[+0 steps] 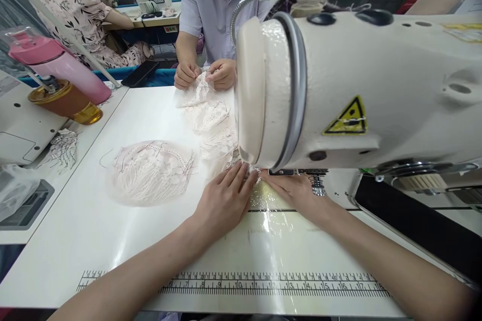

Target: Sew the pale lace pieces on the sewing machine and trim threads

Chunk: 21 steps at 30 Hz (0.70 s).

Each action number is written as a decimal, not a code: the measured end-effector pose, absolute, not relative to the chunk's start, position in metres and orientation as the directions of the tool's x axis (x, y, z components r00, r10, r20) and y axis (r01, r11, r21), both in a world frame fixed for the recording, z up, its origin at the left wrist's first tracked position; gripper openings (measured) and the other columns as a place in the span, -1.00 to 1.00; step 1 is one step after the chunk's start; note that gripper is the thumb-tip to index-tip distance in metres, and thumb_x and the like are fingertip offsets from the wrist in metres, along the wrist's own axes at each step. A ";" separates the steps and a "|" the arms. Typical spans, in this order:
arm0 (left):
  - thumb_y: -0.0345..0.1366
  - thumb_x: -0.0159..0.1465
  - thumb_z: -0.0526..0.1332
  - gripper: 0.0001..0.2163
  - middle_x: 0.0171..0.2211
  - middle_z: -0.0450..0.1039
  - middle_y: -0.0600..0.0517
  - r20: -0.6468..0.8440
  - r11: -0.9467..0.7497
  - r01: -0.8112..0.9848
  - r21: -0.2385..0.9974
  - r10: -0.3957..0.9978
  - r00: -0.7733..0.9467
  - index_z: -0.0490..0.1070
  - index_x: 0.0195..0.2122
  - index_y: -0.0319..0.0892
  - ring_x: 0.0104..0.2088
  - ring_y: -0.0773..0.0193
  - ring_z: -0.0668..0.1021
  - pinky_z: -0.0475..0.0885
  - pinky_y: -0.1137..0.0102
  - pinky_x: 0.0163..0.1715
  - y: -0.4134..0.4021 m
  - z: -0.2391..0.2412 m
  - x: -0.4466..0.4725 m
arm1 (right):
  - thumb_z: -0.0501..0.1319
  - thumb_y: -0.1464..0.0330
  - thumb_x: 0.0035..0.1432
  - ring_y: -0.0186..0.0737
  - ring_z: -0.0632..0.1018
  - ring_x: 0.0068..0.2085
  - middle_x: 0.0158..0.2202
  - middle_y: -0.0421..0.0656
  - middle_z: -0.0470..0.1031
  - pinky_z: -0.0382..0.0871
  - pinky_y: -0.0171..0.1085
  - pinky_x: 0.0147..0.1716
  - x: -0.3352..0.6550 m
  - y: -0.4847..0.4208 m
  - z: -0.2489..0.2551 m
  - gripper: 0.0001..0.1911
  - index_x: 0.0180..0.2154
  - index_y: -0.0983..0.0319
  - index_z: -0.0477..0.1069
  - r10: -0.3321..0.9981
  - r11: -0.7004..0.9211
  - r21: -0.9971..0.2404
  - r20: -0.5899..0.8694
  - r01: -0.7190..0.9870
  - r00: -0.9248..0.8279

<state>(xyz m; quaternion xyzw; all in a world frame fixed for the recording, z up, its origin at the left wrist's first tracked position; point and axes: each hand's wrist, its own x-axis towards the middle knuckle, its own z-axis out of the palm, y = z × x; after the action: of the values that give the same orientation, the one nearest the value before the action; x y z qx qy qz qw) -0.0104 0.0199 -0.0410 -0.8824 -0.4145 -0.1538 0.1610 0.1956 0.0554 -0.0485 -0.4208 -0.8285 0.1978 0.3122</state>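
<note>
The left hand (224, 198) lies palm down on the white tabletop (124, 241), fingers stretched out and lightly spread, its fingertips resting on white lace (222, 145) rather than gripping it. The right hand (297, 190) reaches in from the opposite side, low and flat, with its fingertips close to those of the left; the sewing machine (339, 90) overhangs it and hides part of the fingers — whether they pinch any of the lace, I cannot tell. The lace runs from under the left fingertips away beyond that hand, in bunched, sheer pieces with loose dark threads, up to a co-worker's hands (205, 75), which hold its far end. To the left of the left hand, well apart from it, a rounded heap of similar lace (152, 173) sits by itself. Farther off on that side are a pink bottle (62, 67), an amber cup (70, 103) and a dark phone (140, 74). Nearer the wearer than both hands, a printed ruler (274, 284) crosses the table edge — the left forearm covers part of it. Right of the right hand lies a long black panel (414, 225).
</note>
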 end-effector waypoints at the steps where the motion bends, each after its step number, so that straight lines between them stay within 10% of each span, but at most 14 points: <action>1: -0.38 0.38 0.00 -0.66 0.05 0.49 -0.21 0.404 -0.605 0.781 -0.153 0.683 0.608 0.41 0.09 -0.35 0.03 0.05 0.56 0.54 0.23 -0.07 0.020 -0.041 -0.010 | 0.19 0.31 0.26 -0.25 0.61 -0.27 -0.28 -0.24 0.63 0.52 -0.27 -0.17 0.196 0.057 -0.051 -0.81 -0.15 0.11 0.57 0.820 0.570 -0.584 0.358 0.578 -0.447; 21: -0.42 0.38 0.06 -0.70 0.05 0.49 -0.18 0.470 -0.648 0.748 -0.144 0.621 0.628 0.41 0.07 -0.44 0.07 0.09 0.54 0.50 0.27 0.03 0.019 -0.046 -0.015 | 0.11 0.23 0.35 -0.20 0.61 -0.18 -0.06 -0.16 0.60 0.47 -0.22 -0.22 0.203 0.051 -0.058 -0.71 0.00 0.15 0.48 0.661 0.727 -0.162 0.427 0.667 -0.617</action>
<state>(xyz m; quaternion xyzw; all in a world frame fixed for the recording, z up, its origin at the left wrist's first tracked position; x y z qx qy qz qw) -0.0146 0.0189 -0.0457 -0.8869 -0.3859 -0.1929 0.1650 0.2026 0.0508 -0.0576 -0.3691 -0.8992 -0.0064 0.2349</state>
